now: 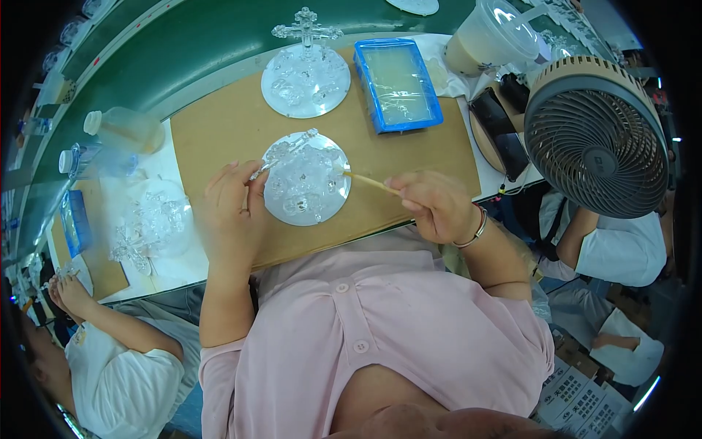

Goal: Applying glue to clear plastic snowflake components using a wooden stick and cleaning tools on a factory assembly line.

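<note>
Two round bases decked with clear faceted pieces, apparently at different stages: rear one with upright cross, front one between the hands.

At the centre of a tan cardboard sheet (409,164): a whitish round front disc (338,199), already largely covered by a clear faceted cluster (303,179), but without an upright cross. Left hand (238,208): thumb and fingers closed narrowly on the near end of a slender, clear ornate piece (298,144), tilted over the disc's upper left; impossible to tell whether joined to the cluster. Right hand (439,205): fingertips pinched on a thin yellowish stick (376,182), tip at the disc's right edge. Just behind: a similar rear disc (298,112) bearing a transparent ornate cross (307,31) upright, judged further along. Beside it: a blue-rimmed rectangular tray (413,126) with pale translucent filling. At far left: a heap of loose clear pieces (157,221), in all likelihood unplaced.
</note>
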### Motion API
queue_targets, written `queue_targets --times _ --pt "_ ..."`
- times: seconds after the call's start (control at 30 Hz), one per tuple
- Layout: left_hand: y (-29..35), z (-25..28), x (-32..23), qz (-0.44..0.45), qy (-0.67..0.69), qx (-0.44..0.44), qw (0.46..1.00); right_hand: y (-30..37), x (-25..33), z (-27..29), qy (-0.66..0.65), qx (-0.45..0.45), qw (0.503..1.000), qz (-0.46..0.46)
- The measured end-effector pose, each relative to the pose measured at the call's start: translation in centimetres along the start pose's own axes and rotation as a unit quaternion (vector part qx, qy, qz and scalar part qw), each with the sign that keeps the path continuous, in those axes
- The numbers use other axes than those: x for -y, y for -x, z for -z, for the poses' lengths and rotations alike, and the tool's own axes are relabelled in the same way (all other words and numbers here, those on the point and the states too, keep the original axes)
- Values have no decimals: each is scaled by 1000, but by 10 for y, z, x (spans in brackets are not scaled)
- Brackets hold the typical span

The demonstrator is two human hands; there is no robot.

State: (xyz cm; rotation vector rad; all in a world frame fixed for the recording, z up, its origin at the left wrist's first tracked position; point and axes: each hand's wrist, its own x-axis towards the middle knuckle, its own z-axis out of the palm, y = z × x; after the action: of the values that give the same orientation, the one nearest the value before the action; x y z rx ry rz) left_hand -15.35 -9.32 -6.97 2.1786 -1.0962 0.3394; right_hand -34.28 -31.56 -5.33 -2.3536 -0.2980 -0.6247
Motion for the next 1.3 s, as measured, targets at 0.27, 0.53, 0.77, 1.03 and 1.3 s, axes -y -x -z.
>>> queue_targets --times 0.27,0.53,0.77,1.03,1.3 --pt "0 0 1 -16 6 -4 1000 18 8 -8 15 -12 999 40" --pt "5 0 1 -18 10 -21 1000 14 7 -12 34 -67 996 37" --pt "7 0 0 -14 5 -28 999 19 16 -13 18 -44 998 30" --pt "14 0 -3 33 17 -26 999 15 29 -27 -5 -27 998 56" --pt "17 6 -1 19 18 -28 999 21 25 -10 31 -86 996 4"
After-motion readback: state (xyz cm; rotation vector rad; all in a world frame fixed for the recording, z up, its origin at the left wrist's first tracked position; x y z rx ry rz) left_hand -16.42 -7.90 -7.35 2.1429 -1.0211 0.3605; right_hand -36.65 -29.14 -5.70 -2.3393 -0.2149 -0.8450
